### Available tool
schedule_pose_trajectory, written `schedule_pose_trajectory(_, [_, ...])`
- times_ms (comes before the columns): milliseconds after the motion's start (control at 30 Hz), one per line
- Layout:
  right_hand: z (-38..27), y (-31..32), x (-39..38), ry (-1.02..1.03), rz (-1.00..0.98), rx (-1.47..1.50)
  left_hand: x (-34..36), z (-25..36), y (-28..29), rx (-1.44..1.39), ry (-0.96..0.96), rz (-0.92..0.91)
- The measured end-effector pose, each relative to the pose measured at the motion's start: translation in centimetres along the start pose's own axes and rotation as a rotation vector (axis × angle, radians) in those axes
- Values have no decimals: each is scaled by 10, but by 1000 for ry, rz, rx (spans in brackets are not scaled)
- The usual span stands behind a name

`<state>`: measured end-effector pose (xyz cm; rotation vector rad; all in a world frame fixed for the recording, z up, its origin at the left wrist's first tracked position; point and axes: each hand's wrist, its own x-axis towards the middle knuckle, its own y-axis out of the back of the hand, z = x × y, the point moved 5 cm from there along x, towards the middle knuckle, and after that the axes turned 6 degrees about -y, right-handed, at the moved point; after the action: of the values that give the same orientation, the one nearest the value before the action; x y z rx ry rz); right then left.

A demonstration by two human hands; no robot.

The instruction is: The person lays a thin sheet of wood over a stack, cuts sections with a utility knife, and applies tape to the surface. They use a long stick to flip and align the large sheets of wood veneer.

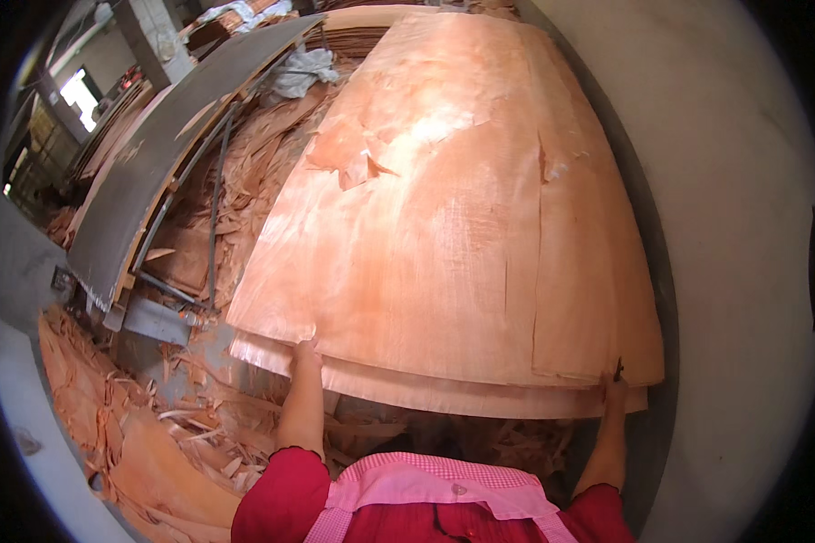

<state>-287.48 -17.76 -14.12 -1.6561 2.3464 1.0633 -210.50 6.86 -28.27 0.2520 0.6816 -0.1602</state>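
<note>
A large, thin wood veneer sheet (426, 262) lies in front of me, pinkish-tan, with a torn flap at its left and long splits toward its right. Below its near edge shows another veneer sheet (444, 395), sticking out toward me. My left hand (306, 349) is closed on the near edge, close to the left corner. At the right end of that edge is my right hand (615, 387), also closed. A small dark tool (618, 368) pokes up from its fingers; its kind is too small to tell. The fingers' undersides are hidden.
A long dark-topped table (158, 167) on a metal frame stands at the left. Veneer scraps (177, 462) cover the floor at lower left and under the sheets. A pale wall (724, 226) runs close along the right. Whitish plastic (303, 72) lies behind the table.
</note>
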Motion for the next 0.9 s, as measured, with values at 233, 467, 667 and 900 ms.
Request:
schedule_pose_trajectory(233, [-8,3,-4,54,-12,36,-10,-4,-14,-239,7,12])
schedule_pose_trajectory(467, [12,-8,-4,195,18,-89,-23,13,4,-356,-90,-52])
schedule_pose_trajectory(667, [16,6,-3,142,90,-1,-41,22,-15,-318,-72,-38])
schedule_pose_trajectory(900, [-28,-44,-2,131,52,-79,19,16,5,-263,-55,19])
